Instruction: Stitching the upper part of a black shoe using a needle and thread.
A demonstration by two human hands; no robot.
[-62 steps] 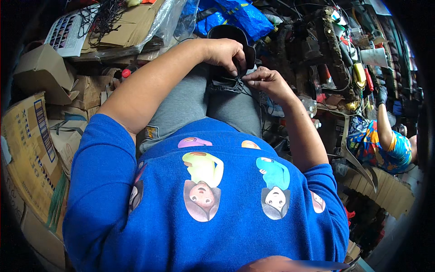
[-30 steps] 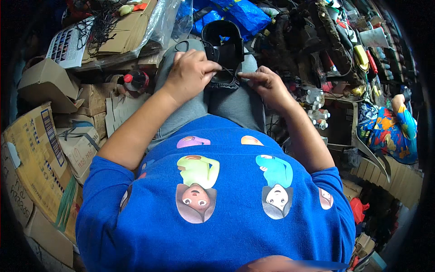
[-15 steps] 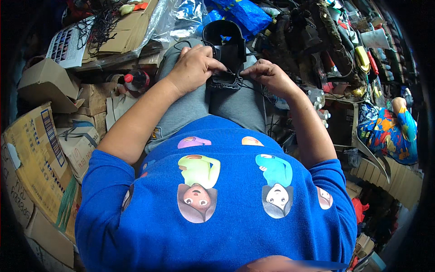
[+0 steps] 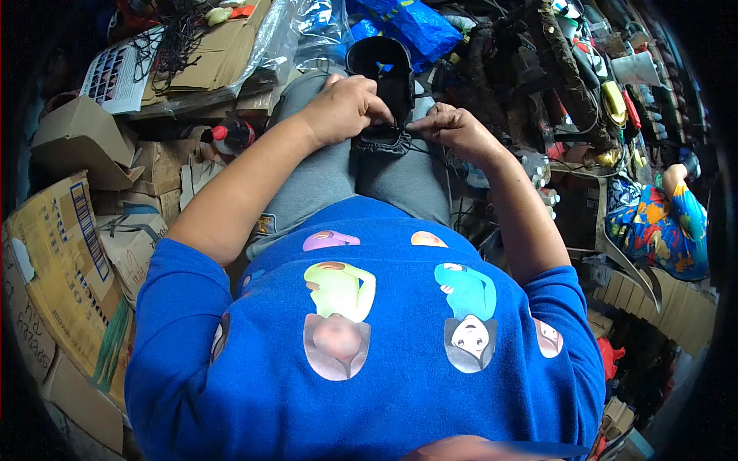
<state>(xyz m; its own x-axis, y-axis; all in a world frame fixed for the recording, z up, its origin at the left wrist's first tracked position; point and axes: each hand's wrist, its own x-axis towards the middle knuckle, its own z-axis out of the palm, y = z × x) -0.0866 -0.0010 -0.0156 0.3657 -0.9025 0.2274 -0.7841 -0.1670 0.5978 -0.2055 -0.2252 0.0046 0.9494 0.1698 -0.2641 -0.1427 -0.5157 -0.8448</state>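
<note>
Left hand (image 4: 342,109) drawn closer to right hand (image 4: 460,131), both narrow-fingered at black gathered-edge case (image 4: 397,86), grey-trousered lap (image 4: 400,178) beneath, whether gripping, cannot tell.

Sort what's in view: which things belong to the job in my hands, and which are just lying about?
In the job:
black item with gathered edge
left hand
right hand

Lying about:
red-capped bottle
open cardboard box
blue plastic
white container

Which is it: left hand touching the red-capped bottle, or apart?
Apart: the head view shows the left hand clear of the red-capped bottle, with part of the grey trousers visible between them.
</note>
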